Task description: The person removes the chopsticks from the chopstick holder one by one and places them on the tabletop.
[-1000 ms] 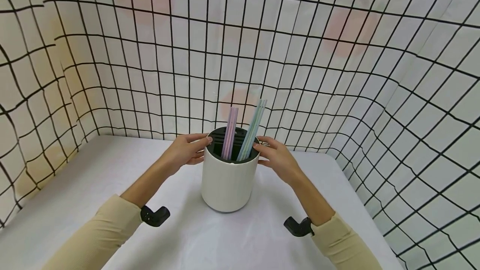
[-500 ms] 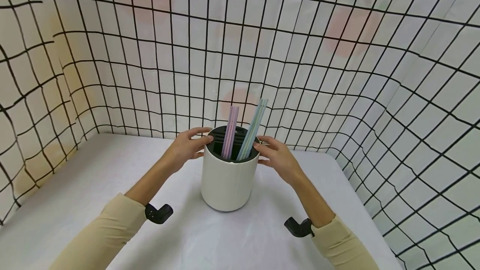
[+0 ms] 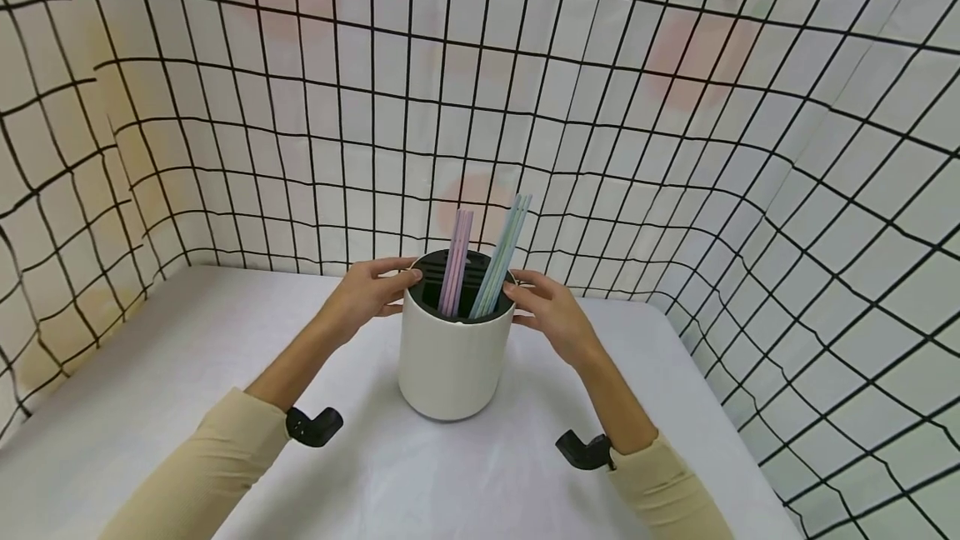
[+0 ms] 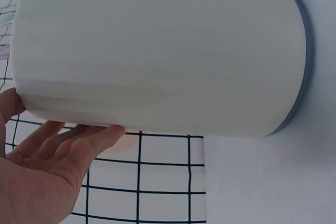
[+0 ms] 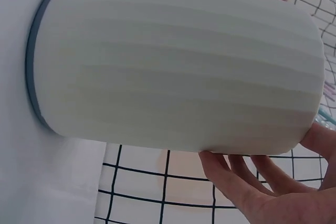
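Observation:
A white cylindrical utensil holder (image 3: pixel 453 365) with a black slotted insert (image 3: pixel 431 297) stands upright on the table. Thin pink sticks (image 3: pixel 456 261) and pale blue-green sticks (image 3: pixel 501 261) lean in it, their lower ends hidden inside. My left hand (image 3: pixel 367 294) grips the holder's upper left side, thumb at the rim and fingers along the wall. From the right, my right hand (image 3: pixel 553 312) holds it in the same way. Both wrist views show fingertips touching the ribbed white wall (image 4: pixel 157 51), whose dark base ring (image 5: pixel 32 61) meets the table.
White cloth covers the table (image 3: pixel 420 482). Behind it and along both sides rises a pale wall with a black grid (image 3: pixel 375 148). A small black wrist device (image 3: pixel 313 427) sits on the left forearm, and a matching device (image 3: pixel 583 450) on the right.
The left hand has shifted slightly on the holder between the first and second frames. The whole view has drifted a little; the holder and sticks keep their places.

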Tool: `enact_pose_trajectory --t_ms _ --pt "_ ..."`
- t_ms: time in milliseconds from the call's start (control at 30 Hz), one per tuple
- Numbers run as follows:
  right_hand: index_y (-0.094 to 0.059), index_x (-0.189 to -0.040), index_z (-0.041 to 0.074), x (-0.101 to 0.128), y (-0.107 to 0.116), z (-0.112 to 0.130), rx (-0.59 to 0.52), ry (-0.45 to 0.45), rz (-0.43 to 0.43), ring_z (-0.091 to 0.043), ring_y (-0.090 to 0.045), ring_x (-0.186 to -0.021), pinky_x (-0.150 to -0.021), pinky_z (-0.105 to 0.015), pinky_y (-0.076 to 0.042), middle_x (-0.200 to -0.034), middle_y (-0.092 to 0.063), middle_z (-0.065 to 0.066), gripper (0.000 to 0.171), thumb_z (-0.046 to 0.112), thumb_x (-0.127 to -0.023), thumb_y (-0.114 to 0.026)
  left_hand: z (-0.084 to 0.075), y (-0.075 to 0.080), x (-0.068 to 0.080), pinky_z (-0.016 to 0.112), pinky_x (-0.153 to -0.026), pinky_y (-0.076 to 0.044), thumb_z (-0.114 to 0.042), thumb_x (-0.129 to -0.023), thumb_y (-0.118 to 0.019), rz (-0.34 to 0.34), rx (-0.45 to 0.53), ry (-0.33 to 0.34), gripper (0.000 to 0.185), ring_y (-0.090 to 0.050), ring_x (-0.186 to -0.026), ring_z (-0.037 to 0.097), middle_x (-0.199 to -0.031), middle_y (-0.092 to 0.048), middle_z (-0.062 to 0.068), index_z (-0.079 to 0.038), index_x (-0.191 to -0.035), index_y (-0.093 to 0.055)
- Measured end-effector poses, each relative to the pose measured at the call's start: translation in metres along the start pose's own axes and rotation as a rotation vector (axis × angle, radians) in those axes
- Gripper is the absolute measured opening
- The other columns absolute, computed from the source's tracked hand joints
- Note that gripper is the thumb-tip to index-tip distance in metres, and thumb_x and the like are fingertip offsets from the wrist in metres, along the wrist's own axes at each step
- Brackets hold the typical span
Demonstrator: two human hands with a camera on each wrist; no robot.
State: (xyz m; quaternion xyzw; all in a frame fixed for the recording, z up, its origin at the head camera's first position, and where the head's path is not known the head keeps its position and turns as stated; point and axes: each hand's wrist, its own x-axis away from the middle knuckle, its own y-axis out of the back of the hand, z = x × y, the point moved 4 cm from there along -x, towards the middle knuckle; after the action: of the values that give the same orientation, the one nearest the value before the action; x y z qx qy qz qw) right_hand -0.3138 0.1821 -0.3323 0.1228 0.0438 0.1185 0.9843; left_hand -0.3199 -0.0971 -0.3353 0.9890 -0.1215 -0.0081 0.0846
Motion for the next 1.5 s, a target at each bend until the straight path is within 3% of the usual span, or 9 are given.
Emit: enact_pose_trajectory --t_ms 200,333,533,667,833,967,1167,1500 --pt "-0.058 -0.14 0.003 0.0 0.003 0.008 0.026 0.033 -0.045 -0.026 -0.069 -0.114 -0.103 -0.043 -0.057 -0.134 -0.064 -0.02 0.05 0.025 -0.097 -0.071 -0.002 0.001 0.002 0.042 -0.102 -0.056 -0.035 -0.099 -0.068 -0.017 -0.01 0.001 0.06 -0.059 -0.132 0.032 -0.147 -0.057 0.015 -0.011 -0.15 -0.05" --pt "-0.063 -0.134 0.008 0.004 0.008 0.016 0.08 0.049 -0.065 -0.027 -0.073 -0.107 -0.109 -0.049 -0.052 -0.13 -0.067 -0.016 0.046 0.026 -0.093 -0.076 -0.002 0.0 0.002 0.041 -0.1 -0.057 -0.035 -0.098 -0.068 -0.014 -0.006 -0.004 0.06 -0.06 -0.13 0.031 -0.146 -0.057 0.015 -0.01 -0.15 -0.05" --pt "-0.069 -0.124 0.016 0.011 0.015 0.034 0.126 0.067 -0.126 -0.022 -0.069 -0.11 -0.115 -0.057 -0.041 -0.119 -0.072 -0.009 0.04 0.026 -0.088 -0.081 -0.001 -0.003 0.002 0.04 -0.099 -0.058 -0.034 -0.098 -0.069 -0.003 0.026 -0.002 0.059 -0.061 -0.129 0.03 -0.146 -0.057 0.015 -0.01 -0.149 -0.051" --pt "-0.069 -0.123 0.012 0.014 0.015 0.046 0.087 0.103 -0.137 -0.021 -0.07 -0.108 -0.115 -0.055 -0.041 -0.112 -0.075 -0.008 0.038 0.022 -0.088 -0.08 -0.001 -0.003 0.002 0.04 -0.099 -0.058 -0.034 -0.098 -0.069 -0.001 0.026 -0.004 0.06 -0.061 -0.129 0.03 -0.146 -0.057 0.015 -0.009 -0.149 -0.051" --pt "-0.063 -0.126 0.002 0.011 0.007 0.052 -0.016 0.135 -0.077 -0.024 -0.074 -0.098 -0.111 -0.049 -0.049 -0.11 -0.076 -0.011 0.04 0.014 -0.091 -0.077 0.001 -0.002 0.002 0.04 -0.099 -0.058 -0.034 -0.099 -0.068 -0.007 0.018 -0.008 0.059 -0.061 -0.129 0.03 -0.146 -0.057 0.015 -0.01 -0.149 -0.051" --pt "-0.062 -0.123 0.001 0.008 0.003 0.05 -0.02 0.123 -0.067 -0.022 -0.073 -0.093 -0.111 -0.048 -0.049 -0.107 -0.076 -0.012 0.037 0.014 -0.092 -0.075 0.002 -0.002 0.002 0.041 -0.099 -0.058 -0.035 -0.098 -0.069 -0.006 0.023 -0.012 0.058 -0.062 -0.129 0.03 -0.145 -0.058 0.015 -0.011 -0.148 -0.052" --pt "-0.063 -0.119 0.004 0.008 0.0 0.046 0.045 0.091 -0.107 -0.022 -0.07 -0.099 -0.116 -0.055 -0.041 -0.105 -0.077 -0.009 0.032 0.018 -0.093 -0.075 0.002 -0.003 0.002 0.041 -0.1 -0.057 -0.036 -0.098 -0.068 -0.007 0.013 -0.019 0.058 -0.062 -0.128 0.03 -0.144 -0.059 0.015 -0.011 -0.148 -0.053" --pt "-0.064 -0.116 0.004 0.008 -0.004 0.045 0.089 0.102 -0.155 -0.022 -0.069 -0.104 -0.114 -0.051 -0.044 -0.107 -0.077 -0.012 0.028 0.016 -0.093 -0.075 0.001 -0.002 0.002 0.042 -0.101 -0.057 -0.036 -0.099 -0.068 -0.012 0.013 -0.02 0.057 -0.062 -0.128 0.03 -0.143 -0.06 0.015 -0.01 -0.148 -0.053"
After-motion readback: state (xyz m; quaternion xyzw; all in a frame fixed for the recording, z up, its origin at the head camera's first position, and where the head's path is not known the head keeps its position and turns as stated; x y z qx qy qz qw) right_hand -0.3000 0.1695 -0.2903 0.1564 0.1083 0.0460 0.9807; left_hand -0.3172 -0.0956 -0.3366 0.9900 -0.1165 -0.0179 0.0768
